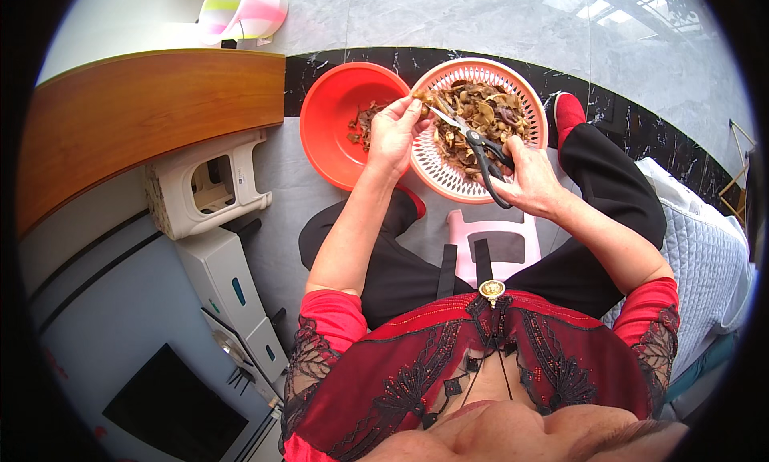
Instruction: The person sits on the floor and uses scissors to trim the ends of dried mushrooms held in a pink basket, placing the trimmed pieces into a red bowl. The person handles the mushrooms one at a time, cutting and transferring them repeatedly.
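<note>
My left hand pinches a small brown mushroom piece between thumb and fingertips, above where the two vessels meet. In my right hand is a pair of scissors with black handles. Their blades point up and left, with the tips close to the pinched piece; whether they touch it I cannot tell. Below the scissors, a pink-rimmed white slotted basket holds a heap of brown mushrooms. To its left, a red basin has some brown scraps in it, partly behind my left hand.
A pink plastic stool stands between my legs. Left are a wooden panel, a cream stool lying sideways and a white cabinet. A multicoloured bucket stands far left. Pale quilted cloth hangs at right.
</note>
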`<state>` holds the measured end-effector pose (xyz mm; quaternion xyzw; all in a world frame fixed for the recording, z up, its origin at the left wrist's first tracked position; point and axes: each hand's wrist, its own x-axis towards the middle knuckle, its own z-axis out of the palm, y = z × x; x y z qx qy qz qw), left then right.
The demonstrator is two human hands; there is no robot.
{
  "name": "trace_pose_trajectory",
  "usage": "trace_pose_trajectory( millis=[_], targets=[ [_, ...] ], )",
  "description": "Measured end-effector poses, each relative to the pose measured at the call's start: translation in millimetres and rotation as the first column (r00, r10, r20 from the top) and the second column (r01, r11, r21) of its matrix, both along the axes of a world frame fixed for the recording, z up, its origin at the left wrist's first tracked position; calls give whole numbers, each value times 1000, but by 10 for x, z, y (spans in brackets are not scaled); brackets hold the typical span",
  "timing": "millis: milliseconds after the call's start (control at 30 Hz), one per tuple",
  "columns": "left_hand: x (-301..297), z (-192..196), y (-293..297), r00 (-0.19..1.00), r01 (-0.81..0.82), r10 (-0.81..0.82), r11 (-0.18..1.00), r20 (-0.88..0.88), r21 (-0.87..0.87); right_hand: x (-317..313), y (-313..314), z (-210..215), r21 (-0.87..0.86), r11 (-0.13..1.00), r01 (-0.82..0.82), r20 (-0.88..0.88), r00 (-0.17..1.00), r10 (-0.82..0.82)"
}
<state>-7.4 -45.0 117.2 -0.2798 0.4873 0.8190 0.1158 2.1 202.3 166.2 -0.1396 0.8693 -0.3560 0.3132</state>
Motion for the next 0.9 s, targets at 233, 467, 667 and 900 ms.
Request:
trace_pose_trajectory(
  millis=[233, 467, 667, 900],
  targets=[
    [2, 1, -6, 1000, 21, -21, 1000, -10, -5, -6, 3, 17, 12, 999, 42, 27, 999, -42],
    [-16, 37, -34, 1000, -2, 3, 998, -11, 62, -36, 16, -25, -40, 983, 179, 107, 979, -174],
    [-27, 58, -23, 1000, 28, -28, 999, 2, 47, -101, 36, -60, -42, 971, 237, 166, 960, -227],
    [-24, 116, 10, 999, 43, -44, 999, 25, 28, -85, 28, -75, -75, 970, 233, 140, 965, -221]
  ],
)
